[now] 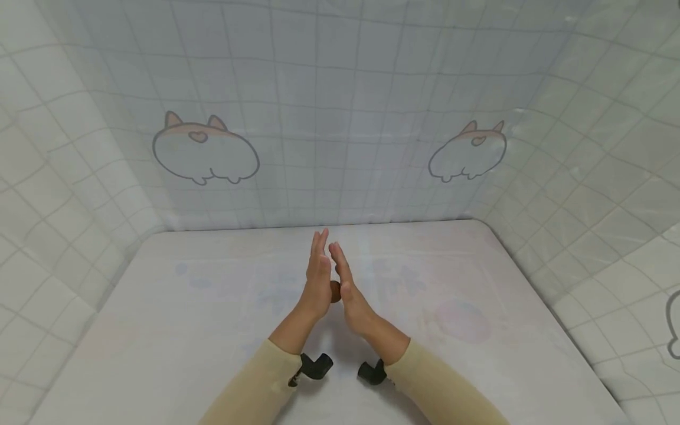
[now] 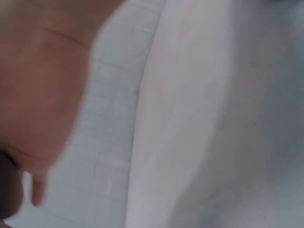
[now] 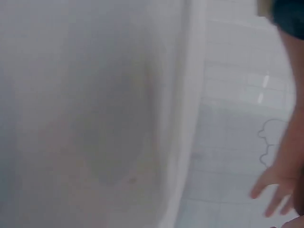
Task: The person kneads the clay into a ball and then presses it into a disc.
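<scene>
A small brown ball point(image 1: 335, 291) is held between the two palms, low near their heels. My left hand point(image 1: 317, 280) stands upright on its left side with straight fingers. On the ball's other side my right hand point(image 1: 352, 298) presses inward, its fingers straight and leaning toward the left hand's. The fingertips come close together above the ball; the hands hide much of it. In the left wrist view a palm point(image 2: 42, 104) fills the left side, with part of the dark brown ball at the lower left edge. Blurred fingers show at the lower right of the right wrist view.
A white table point(image 1: 186, 319) with faint coloured prints lies beneath the hands. Behind it and at both sides hang pale grid-patterned sheets point(image 1: 340, 147) with cartoon animal drawings. Black wrist cameras point(image 1: 317, 367) stick out from the beige sleeves point(image 1: 260, 383).
</scene>
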Available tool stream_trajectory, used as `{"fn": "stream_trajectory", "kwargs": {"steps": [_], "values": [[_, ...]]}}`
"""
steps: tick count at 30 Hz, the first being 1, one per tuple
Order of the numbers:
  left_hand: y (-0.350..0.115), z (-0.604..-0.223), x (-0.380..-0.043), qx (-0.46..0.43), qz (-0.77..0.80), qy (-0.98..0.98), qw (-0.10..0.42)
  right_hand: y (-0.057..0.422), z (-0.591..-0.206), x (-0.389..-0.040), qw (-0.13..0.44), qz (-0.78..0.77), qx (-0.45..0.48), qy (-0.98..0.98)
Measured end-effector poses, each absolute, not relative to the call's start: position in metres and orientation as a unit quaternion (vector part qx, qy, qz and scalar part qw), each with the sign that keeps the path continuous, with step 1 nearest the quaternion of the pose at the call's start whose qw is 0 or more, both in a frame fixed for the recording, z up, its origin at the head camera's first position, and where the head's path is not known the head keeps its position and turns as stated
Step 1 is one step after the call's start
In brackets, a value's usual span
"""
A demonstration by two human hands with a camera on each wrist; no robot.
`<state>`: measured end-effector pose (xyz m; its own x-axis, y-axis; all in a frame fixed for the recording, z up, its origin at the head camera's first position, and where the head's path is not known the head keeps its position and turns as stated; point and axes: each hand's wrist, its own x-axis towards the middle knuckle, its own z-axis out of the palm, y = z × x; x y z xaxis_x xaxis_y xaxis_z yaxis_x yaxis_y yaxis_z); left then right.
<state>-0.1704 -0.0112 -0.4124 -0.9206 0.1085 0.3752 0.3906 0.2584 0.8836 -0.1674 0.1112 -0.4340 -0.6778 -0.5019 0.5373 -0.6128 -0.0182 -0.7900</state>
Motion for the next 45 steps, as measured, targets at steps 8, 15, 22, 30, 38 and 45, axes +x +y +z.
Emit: {"fn": "stream_trajectory", "kwargs": {"steps": [8,15,22,30,38,45], "values": [[-0.013,-0.426,-0.168,-0.171,-0.610,-0.771,0.061,0.113,-0.415,-0.165,0.106,0.589,0.405,-0.691],[-0.008,-0.432,-0.158,-0.181,-0.629,-0.756,0.010,0.118,-0.405,-0.173,0.127,0.587,0.388,-0.699],[-0.004,-0.430,-0.143,-0.201,-0.649,-0.733,-0.022,0.122,-0.405,-0.182,0.119,0.583,0.363,-0.717],[-0.004,-0.418,-0.136,-0.262,-0.712,-0.651,-0.021,0.123,-0.407,-0.187,0.055,0.593,0.314,-0.739],[-0.008,-0.405,-0.135,-0.303,-0.719,-0.625,0.034,0.124,-0.422,-0.189,0.017,0.555,0.306,-0.774],[-0.011,-0.398,-0.143,-0.271,-0.691,-0.663,0.091,0.120,-0.429,-0.179,0.031,0.536,0.359,-0.763]]}}
